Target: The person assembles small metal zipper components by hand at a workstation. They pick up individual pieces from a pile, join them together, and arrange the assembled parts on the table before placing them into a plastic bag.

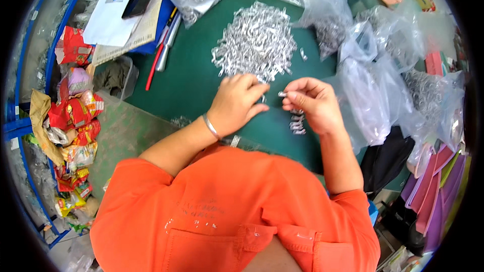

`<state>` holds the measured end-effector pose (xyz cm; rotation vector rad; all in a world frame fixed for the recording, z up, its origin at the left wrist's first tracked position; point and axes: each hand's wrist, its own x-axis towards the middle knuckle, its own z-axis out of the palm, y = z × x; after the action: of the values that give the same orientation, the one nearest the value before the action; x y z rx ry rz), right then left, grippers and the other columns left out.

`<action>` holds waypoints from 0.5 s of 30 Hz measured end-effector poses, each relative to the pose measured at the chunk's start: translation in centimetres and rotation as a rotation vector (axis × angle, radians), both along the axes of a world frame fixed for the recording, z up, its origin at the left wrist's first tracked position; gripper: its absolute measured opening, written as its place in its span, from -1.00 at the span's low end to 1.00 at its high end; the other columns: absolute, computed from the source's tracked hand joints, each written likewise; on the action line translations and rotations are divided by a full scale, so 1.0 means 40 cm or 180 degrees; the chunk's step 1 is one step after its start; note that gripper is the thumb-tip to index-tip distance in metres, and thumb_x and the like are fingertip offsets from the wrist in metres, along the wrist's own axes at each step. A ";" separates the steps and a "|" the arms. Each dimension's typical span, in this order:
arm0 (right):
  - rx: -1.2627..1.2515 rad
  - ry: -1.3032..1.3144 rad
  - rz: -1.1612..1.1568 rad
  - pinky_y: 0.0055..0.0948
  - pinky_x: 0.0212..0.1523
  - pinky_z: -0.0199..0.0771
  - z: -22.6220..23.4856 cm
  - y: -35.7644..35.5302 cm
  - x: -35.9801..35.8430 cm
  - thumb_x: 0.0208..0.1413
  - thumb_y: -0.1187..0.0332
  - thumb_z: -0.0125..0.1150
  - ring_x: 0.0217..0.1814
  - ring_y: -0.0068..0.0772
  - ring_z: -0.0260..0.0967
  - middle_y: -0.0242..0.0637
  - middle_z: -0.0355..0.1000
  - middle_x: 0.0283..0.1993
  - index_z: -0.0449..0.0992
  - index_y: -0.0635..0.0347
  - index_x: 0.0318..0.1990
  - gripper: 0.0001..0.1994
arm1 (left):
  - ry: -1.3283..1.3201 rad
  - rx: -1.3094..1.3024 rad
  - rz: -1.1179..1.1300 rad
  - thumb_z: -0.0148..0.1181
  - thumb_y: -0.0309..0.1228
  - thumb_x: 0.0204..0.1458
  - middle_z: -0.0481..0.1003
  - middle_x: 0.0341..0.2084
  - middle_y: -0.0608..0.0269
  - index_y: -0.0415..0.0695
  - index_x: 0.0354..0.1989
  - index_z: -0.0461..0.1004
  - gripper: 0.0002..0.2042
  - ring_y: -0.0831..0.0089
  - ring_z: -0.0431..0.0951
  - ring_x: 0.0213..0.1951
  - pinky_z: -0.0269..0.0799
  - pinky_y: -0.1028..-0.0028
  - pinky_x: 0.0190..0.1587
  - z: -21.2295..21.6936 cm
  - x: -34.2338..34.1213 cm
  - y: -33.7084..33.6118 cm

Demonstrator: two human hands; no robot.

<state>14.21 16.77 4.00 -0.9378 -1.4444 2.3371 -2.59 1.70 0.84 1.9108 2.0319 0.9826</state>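
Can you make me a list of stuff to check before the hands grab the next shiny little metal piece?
1. Big pile of metal pieces within reach of both hands: ok.
2. Right hand pinches one small piece at its fingertips: ok.
3. Left hand free of any piece: cannot tell.
4. Small finished heap apart from the big pile: ok.
5. Green mat bare between the hands: ok.

Green work table [191,78], worn paler at near-left corner. Blue metal rack frame [20,126] curving along left edge, stuffed with crumpled red and yellow snack wrappers [75,121]. Papers and booklets [118,17] stacked at far-left of table. Clear plastic bags [383,95] heaped along right side. Pink and purple folders [436,181] leaning lower right. Even, bright light.
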 end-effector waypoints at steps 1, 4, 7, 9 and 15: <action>0.0027 -0.0018 0.0045 -0.46 -0.25 0.64 -0.005 -0.001 0.002 0.13 0.59 0.28 -0.30 -0.44 0.57 -0.22 0.56 -0.30 0.56 0.40 -0.19 -0.89 | 0.0099 -0.0062 -0.0100 0.37 -0.38 -0.07 0.46 -0.27 0.22 -0.11 -0.21 0.55 -0.76 0.18 0.49 -0.20 0.35 0.24 -0.16 -0.006 0.002 0.002; -0.0007 0.0067 0.0210 -0.42 -0.28 0.63 0.016 0.041 -0.030 0.12 0.58 0.28 -0.31 -0.41 0.57 -0.22 0.56 -0.31 0.56 0.42 -0.22 -0.90 | -0.0096 0.0145 -0.0181 0.38 -0.46 -0.11 0.43 -0.33 0.22 -0.12 -0.35 0.50 -0.82 0.18 0.48 -0.27 0.35 0.24 -0.21 -0.015 0.008 0.018; 0.0226 0.0048 0.0106 -0.43 -0.30 0.61 0.091 0.121 -0.094 0.06 0.57 0.26 -0.35 -0.41 0.55 -0.19 0.56 -0.32 0.57 0.41 -0.24 -0.88 | -0.0160 0.0293 -0.0106 0.36 -0.53 -0.12 0.44 -0.38 0.19 -0.15 -0.40 0.47 -0.84 0.16 0.49 -0.31 0.38 0.27 -0.24 -0.017 0.006 0.015; 0.0523 0.0301 -0.0195 -0.40 -0.31 0.60 0.146 0.200 -0.133 0.05 0.56 0.22 -0.39 -0.36 0.53 -0.19 0.54 -0.35 0.55 0.40 -0.22 -0.86 | -0.0229 0.0365 -0.0071 0.32 -0.56 -0.10 0.43 -0.40 0.17 -0.17 -0.40 0.46 -0.86 0.15 0.49 -0.32 0.40 0.27 -0.25 -0.016 0.003 0.016; 0.0605 0.1094 -0.2106 -0.29 0.10 0.60 0.255 0.504 -0.240 0.26 0.53 0.06 0.01 -0.09 0.50 0.00 0.46 -0.12 0.37 0.59 -0.02 -0.76 | -0.0413 0.0389 -0.0116 0.26 -0.62 -0.07 0.44 -0.38 0.13 -0.19 -0.33 0.47 -0.86 0.11 0.50 -0.30 0.43 0.25 -0.21 -0.012 0.002 0.013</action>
<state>4.61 36.94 14.18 -0.7601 -0.9963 1.7327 -2.50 2.23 0.37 1.8810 1.8991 1.2136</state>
